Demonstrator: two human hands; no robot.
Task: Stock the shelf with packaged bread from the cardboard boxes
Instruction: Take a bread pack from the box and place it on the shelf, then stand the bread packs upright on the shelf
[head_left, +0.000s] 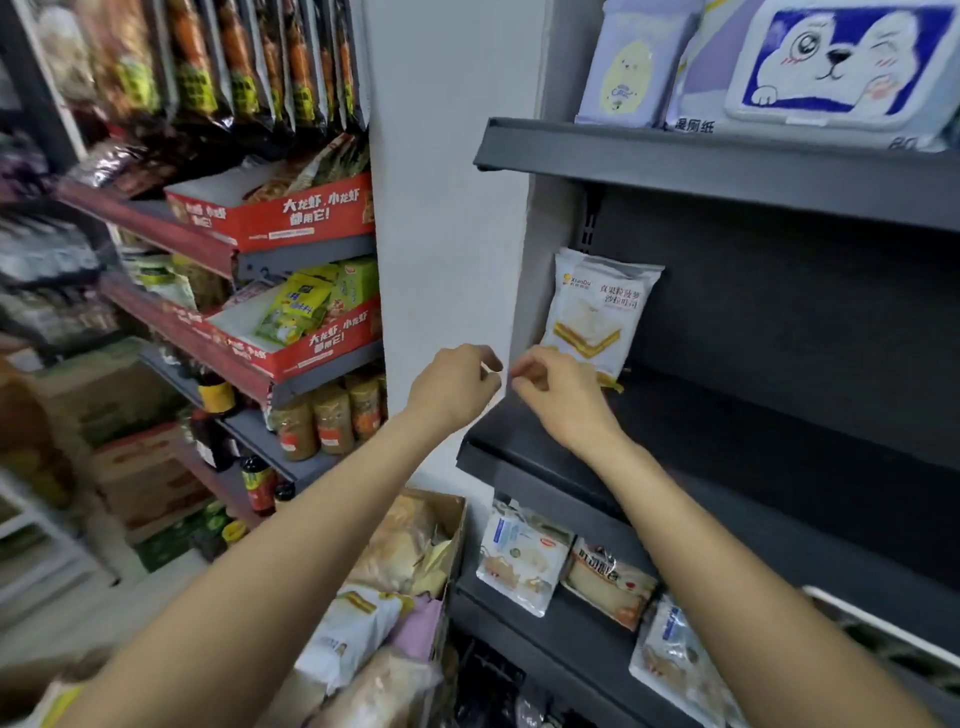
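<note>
Two hands, left (451, 387) and right (558, 395), loosely curled, empty, near shelf edge (519, 457); bread packet (597, 312) upright behind.

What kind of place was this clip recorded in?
Most likely a small grocery or convenience store. Dark metal shelving holds a packaged sandwich bread, red display trays of snack packets fill the racks to the left, and an open cardboard box of bread packs sits on the floor for restocking.

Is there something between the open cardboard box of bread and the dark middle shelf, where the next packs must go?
Nothing visible blocks the way. The cardboard box stands below and left of the middle shelf. One sandwich bread pack leans at its left end; the rest to the right looks bare. Both hands, left hand and right hand, hover at its front edge.
</note>
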